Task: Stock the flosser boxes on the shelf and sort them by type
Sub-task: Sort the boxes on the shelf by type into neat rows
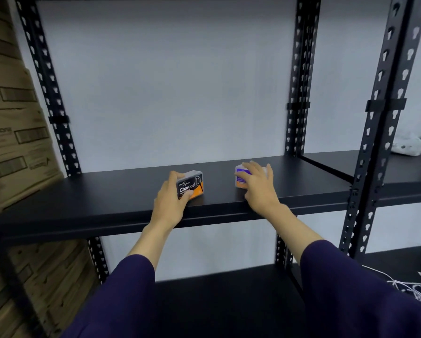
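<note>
Setting two flosser boxes on shelf [107, 191], both near the front edge.
Left hand [170, 203] clasps charcoal box [191, 184]; right hand [258, 186] covers purple box [240, 176]. Risk: a careless release nudges either off.

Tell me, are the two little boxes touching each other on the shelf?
No, the Charcoal box under the left hand and the purple box under the right hand sit apart, with bare black shelf between them.
</note>
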A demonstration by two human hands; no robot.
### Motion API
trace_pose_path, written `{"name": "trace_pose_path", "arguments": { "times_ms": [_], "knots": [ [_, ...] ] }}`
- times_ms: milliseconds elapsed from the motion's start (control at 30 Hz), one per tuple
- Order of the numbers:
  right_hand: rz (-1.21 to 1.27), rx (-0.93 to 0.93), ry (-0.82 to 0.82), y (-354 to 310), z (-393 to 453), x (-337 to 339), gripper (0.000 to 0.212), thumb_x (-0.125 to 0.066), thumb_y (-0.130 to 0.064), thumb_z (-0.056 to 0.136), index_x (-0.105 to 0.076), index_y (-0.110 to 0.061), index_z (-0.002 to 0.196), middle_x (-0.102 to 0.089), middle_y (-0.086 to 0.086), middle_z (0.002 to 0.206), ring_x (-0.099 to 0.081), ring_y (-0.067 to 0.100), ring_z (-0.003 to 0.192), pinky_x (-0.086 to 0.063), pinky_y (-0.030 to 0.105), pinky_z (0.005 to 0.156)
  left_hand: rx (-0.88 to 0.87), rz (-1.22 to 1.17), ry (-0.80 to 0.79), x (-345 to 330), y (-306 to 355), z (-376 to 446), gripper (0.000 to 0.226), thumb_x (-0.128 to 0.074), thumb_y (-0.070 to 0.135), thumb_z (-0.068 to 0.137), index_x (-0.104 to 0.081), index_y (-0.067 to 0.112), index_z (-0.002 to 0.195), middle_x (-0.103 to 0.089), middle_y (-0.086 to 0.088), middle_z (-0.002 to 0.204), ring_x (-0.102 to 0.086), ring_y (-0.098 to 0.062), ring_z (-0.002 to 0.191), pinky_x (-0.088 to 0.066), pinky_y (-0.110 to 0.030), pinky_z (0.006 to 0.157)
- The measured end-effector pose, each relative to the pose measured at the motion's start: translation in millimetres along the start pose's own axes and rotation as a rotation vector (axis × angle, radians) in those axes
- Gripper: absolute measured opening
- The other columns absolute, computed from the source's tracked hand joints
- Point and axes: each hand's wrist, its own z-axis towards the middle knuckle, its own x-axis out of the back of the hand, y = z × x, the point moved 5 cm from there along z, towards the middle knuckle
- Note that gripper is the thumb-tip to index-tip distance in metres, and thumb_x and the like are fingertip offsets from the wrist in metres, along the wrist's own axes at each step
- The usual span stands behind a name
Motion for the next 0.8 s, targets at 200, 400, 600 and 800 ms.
{"name": "trace_pose_path", "arguments": {
  "times_ms": [200, 400, 600, 800],
  "knots": [
    [-0.217, 0.031, -0.152, 30, 24, 0, 0.059, -0.053, -0.002, 0.087, -0.038, -0.013, 0.144, -0.006, 0.008, 0.161, 0.010, 0.027, 0.148, 0.007, 0.055, 0.116, 0.009, 0.068, 0.009, -6, 1, 3, 0.036, -0.061, 0.021, 0.089, -0.040, 0.030, 0.117, -0.057, 0.000, 0.120, -0.057, -0.023, 0.103, -0.045, -0.044, 0.092],
    [0.240, 0.032, -0.220, -20, 3, -22, 0.038, -0.035, -0.025, 0.100, -0.055, -0.015, 0.131, -0.037, 0.007, 0.152, -0.031, 0.023, 0.142, -0.030, 0.039, 0.111, 0.183, 0.198, 0.102, -9, 0, 17, 0.039, -0.059, 0.023, 0.093, -0.040, 0.023, 0.127, -0.058, -0.009, 0.118, -0.057, -0.033, 0.107, -0.040, -0.059, 0.098],
    [0.181, -0.061, -0.104, -16, -14, -19, 0.039, -0.033, -0.043, 0.097, -0.065, -0.025, 0.110, -0.067, -0.002, 0.117, -0.062, 0.022, 0.104, -0.052, 0.037, 0.085, 0.319, 0.221, 0.103, -12, -21, 35, 0.058, -0.055, 0.018, 0.094, -0.027, 0.029, 0.143, -0.041, -0.019, 0.139, -0.039, -0.044, 0.128, -0.029, -0.062, 0.108],
    [0.261, -0.138, -0.013, -20, -28, -14, 0.037, -0.036, -0.038, 0.099, -0.068, -0.020, 0.096, -0.069, 0.000, 0.092, -0.064, 0.023, 0.090, -0.050, 0.033, 0.072, 0.224, 0.118, 0.334, 0, 9, -2, 0.053, -0.062, 0.031, 0.091, -0.038, 0.016, 0.136, -0.021, -0.017, 0.152, -0.024, -0.037, 0.139, -0.030, -0.052, 0.111]
  ]
}}
